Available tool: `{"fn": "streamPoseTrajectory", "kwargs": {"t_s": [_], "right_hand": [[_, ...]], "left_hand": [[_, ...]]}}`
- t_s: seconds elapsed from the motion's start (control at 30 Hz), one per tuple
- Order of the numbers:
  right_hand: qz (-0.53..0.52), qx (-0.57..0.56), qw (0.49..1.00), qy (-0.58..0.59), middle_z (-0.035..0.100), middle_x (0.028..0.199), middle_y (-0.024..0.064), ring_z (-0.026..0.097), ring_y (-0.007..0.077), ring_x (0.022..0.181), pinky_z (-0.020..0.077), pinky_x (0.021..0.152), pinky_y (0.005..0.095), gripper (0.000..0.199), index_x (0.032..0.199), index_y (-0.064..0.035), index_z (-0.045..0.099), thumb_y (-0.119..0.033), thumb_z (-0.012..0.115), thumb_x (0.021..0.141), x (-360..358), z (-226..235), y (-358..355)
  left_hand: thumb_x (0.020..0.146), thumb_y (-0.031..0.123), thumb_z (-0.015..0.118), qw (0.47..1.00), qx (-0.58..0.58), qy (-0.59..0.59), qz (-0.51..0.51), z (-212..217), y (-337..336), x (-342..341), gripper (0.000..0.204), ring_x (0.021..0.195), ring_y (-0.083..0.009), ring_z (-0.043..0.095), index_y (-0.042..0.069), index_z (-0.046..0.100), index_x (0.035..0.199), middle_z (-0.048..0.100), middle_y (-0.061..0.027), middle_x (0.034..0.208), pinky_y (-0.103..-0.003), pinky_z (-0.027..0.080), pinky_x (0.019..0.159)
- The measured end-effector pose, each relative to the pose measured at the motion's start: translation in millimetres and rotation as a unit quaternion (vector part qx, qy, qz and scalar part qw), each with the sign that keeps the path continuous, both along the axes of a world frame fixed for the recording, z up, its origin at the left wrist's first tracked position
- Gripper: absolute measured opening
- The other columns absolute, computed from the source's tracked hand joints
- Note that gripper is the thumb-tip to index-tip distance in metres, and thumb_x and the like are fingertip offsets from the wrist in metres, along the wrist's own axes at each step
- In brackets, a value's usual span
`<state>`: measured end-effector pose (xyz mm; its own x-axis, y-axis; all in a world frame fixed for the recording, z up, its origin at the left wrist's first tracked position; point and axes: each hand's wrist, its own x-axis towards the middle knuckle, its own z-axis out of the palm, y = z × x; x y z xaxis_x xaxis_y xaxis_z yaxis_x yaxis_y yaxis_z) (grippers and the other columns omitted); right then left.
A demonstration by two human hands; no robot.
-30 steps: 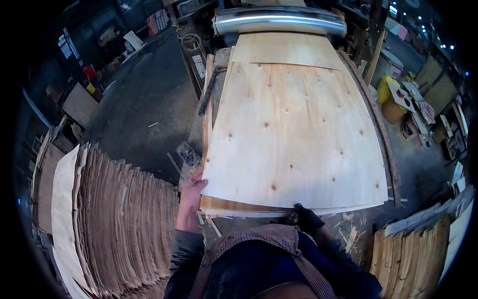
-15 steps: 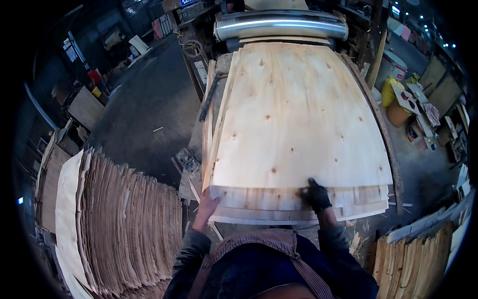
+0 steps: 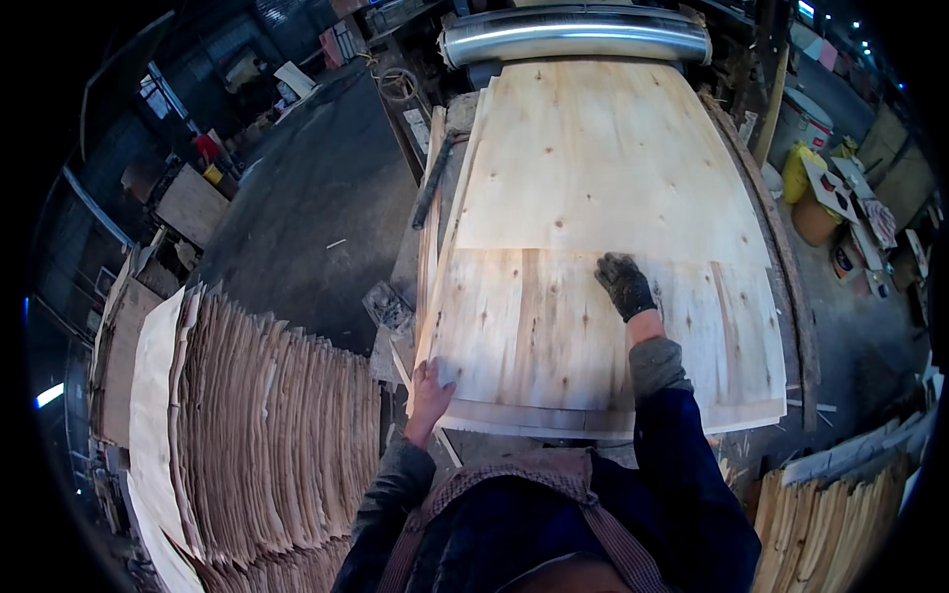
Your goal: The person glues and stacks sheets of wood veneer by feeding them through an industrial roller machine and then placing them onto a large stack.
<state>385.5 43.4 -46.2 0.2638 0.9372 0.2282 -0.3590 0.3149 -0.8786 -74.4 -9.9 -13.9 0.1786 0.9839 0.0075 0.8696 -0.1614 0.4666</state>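
Note:
A pale, knotty veneer sheet [image 3: 603, 168] lies on the stack, its far end at a shiny metal roller [image 3: 578, 38]. My right hand [image 3: 625, 285], in a dark glove, lies at this sheet's near edge with its fingers stretched forward. Beneath it shows another veneer sheet [image 3: 494, 341] with brown streaks, part of the layered pile. My bare left hand [image 3: 431, 393] rests at the pile's near left corner, thumb apart from the fingers. Neither hand is wrapped round anything.
A tall bundle of rough veneer sheets [image 3: 277, 425] stands at my left, and another stack [image 3: 830, 524] at my near right. A dark bar [image 3: 433, 188] lies left of the pile. Beyond the wooden rail [image 3: 786, 267] are a yellow bag [image 3: 799, 173] and a drum [image 3: 803, 124].
The top veneer sheet has slid away from me toward the roller, uncovering more of the streaked sheet. My right hand has reached forward with its edge; my left stays at the corner.

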Motion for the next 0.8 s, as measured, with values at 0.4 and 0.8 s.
{"fn": "streamPoseTrajectory", "kwargs": {"t_s": [0.4, 0.8], "right_hand": [[0.213, -0.251, 0.879, 0.344, 0.053, 0.117, 0.0230, 0.052, 0.0384, 0.109, 0.0435, 0.092, 0.0519, 0.034, 0.123, -0.0037, 0.044, -0.022, 0.041, 0.094, -116.2, 17.3, -208.6], [0.055, -0.284, 0.873, 0.392, 0.059, 0.080, 0.0137, 0.060, 0.0311, 0.078, 0.0510, 0.076, 0.0475, 0.020, 0.091, -0.0036, 0.055, -0.023, 0.050, 0.090, -110.3, 32.5, -244.5]], "left_hand": [[0.069, -0.001, 0.060, 0.987, 0.027, -0.148, 0.049, 44.4, 18.7, 0.2, 0.031, 0.088, -0.0291, 0.059, 0.003, 0.066, 0.099, 0.058, -0.0183, 0.105, -0.033, 0.047, 0.080], [0.074, -0.011, 0.051, 0.916, -0.014, -0.397, 0.049, 87.2, 30.8, -8.8, 0.029, 0.076, -0.0096, 0.057, 0.000, 0.064, 0.097, 0.063, -0.0045, 0.090, -0.021, 0.045, 0.070]]}}
